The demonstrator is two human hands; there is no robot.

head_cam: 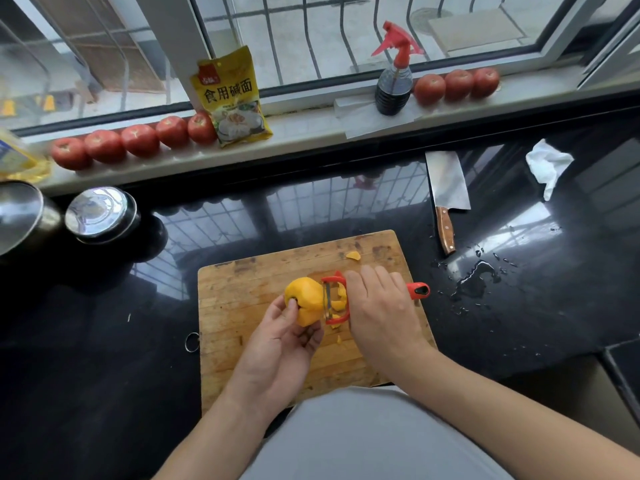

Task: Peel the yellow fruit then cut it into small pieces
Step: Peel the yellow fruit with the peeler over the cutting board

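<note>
Left hand [280,344] holds yellow fruit [304,299]; right hand [381,313] grips peeler [334,297].

bare forearms [221,427], grey garment [363,441] at waist

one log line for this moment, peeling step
step: peeling | left hand: holds yellow fruit | right hand: grips red peeler against fruit | over cutting board | cleaver: untouched

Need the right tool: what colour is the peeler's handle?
Red, with a black hole at its end, peeler; head view.
</note>
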